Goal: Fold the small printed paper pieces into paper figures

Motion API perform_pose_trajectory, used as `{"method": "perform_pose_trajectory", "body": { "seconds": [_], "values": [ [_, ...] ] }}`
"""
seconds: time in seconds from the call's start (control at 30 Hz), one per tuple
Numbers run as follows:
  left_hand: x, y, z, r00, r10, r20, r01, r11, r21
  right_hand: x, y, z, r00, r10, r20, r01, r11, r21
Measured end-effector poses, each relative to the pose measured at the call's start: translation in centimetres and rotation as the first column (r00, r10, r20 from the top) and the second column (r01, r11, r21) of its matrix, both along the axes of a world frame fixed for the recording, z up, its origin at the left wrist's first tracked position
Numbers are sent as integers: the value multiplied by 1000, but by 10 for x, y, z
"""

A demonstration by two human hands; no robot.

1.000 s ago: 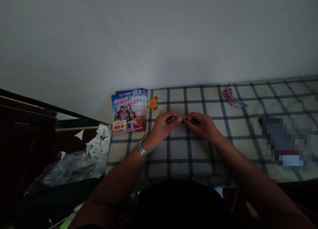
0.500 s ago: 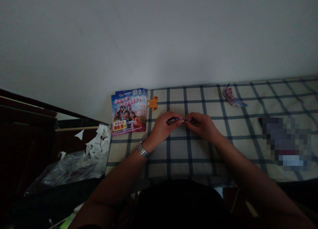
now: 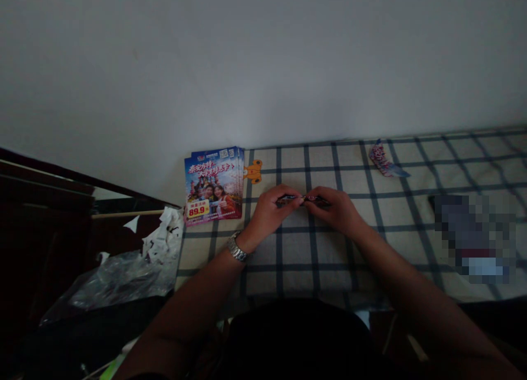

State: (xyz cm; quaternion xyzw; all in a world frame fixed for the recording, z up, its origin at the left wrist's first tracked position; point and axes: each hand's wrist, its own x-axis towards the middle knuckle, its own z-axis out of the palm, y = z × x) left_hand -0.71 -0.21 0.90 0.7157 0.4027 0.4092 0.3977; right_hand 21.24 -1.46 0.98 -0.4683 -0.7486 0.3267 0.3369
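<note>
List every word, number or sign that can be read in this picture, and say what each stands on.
"泰安方特": title of the top flyer.
"89.9": yellow label on that flyer; first digit slightly blurred.
Too small or blurred: the flyer's other lines, and the print on the held piece and the folded paper.
Pixelated patch: nothing readable.

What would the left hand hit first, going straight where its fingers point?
Probably the right hand, close in front of the left hand, across the thin thing both hold; whether they touch is unclear.
</note>
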Motion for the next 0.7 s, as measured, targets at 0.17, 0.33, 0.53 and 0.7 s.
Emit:
{"method": "perform_pose_trajectory", "body": {
  "seconds": [0.17,0.33,0.53,0.7],
  "values": [
    [-1,-1,0,1000,10,16,-10,1000,1,1,0,3,999,-3,-35,4,1000,16],
    [1,-2,2,1000,9,2,-9,1000,23,0,-1,7,995,-31,-92,33,999,25],
    [1,-3,5,1000,0,-6,0,999,33,-3,-4,7,994,-47,-97,49,999,15],
    [3,-4,4,1000,10,3,-10,999,46,-4,-5,7,993,-56,-108,60,998,34]
  ]
}}
